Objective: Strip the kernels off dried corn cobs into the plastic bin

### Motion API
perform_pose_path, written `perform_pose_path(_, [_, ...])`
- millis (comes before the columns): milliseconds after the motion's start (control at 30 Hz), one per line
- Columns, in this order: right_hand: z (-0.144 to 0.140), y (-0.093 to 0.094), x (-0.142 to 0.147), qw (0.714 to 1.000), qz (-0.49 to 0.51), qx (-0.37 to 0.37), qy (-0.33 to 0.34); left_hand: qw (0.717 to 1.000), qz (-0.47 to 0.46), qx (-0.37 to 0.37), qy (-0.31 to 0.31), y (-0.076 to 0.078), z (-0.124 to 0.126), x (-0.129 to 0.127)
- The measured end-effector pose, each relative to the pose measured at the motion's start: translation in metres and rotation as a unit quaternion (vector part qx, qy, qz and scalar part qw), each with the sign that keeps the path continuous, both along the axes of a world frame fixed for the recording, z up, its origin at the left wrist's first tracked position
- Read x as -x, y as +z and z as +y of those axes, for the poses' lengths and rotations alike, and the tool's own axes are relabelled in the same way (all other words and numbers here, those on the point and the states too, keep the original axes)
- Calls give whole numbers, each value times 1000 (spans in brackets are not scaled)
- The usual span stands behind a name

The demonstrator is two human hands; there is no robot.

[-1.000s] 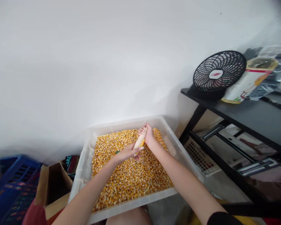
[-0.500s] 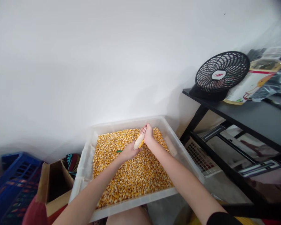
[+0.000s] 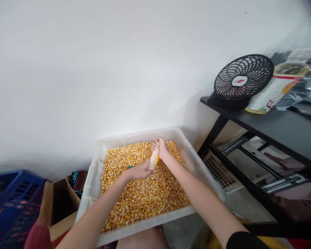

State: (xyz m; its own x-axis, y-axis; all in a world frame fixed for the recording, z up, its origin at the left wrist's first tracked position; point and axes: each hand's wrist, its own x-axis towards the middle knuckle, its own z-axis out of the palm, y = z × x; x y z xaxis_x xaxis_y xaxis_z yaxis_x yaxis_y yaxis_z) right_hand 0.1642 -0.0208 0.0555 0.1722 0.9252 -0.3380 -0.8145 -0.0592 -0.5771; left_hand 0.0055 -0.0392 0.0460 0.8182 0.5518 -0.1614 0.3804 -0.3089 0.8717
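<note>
A partly stripped corn cob (image 3: 153, 159) is held between both hands above a bin of loose corn kernels (image 3: 145, 193). Pale bare cob faces me, and a strip of yellow kernels remains along its right side. My left hand (image 3: 142, 169) grips the lower end, its fingers closed on the cob. Around the upper end my right hand (image 3: 161, 148) is closed, fingers curled over the top. The kernels lie in a translucent white plastic bin (image 3: 145, 223). A small green object (image 3: 130, 167) rests on the kernels just behind my left hand, partly hidden.
To the right, a black shelf (image 3: 282, 128) carries a black fan (image 3: 243, 77) and a bottle of yellowish liquid (image 3: 277, 86). A white basket (image 3: 223, 173) sits under it. At left are a cardboard box (image 3: 47, 204) and a blue crate (image 3: 18, 193). Behind the bin rises a white wall (image 3: 119, 69).
The cob has turned more upright between my hands. My left hand has shifted slightly left and down, and my right hand slightly left.
</note>
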Motion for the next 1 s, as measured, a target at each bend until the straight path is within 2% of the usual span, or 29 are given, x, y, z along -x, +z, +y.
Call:
perform_pose_path(100, [-1, 0, -2, 999, 10, -23, 32, 997, -1, 49, -55, 8, 0, 1])
perform_pose_path(200, [-2, 1, 1, 999, 25, -35, 30, 996, -29, 72, -33, 11, 1, -2])
perform_pose_path(267, [-3, 2, 5, 998, 36, -41, 30, 992, -50, 117, -8, 10, 1, -5])
perform_pose_path(367, [-5, 4, 9, 996, 37, -45, 60, 979, -67, 194, 13, 8, -2, -8])
perform_pose_path(433, [-6, 6, 9, 993, 33, -61, 92, 975, -60, 214, 9, 9, -3, -7])
perform_pose_path(533, [-8, 12, 8, 992, 28, -82, 95, 981, -48, 189, -7, 13, -2, -6])
perform_pose_path(633, [-10, 19, 11, 997, 12, -59, 36, 990, -49, 130, 1, 13, 0, -9])
perform_pose_path(767, [-10, 21, 20, 999, -25, -33, -32, 996, -42, 62, 42, 3, 2, -13])
perform_pose_path(867, [-8, 14, 25, 998, -48, -10, -48, 995, -46, 75, 39, -3, 0, -14])
perform_pose_path(1000, [-3, 6, 23, 999, -35, 14, -32, 989, -67, 104, 79, -4, -1, -14])
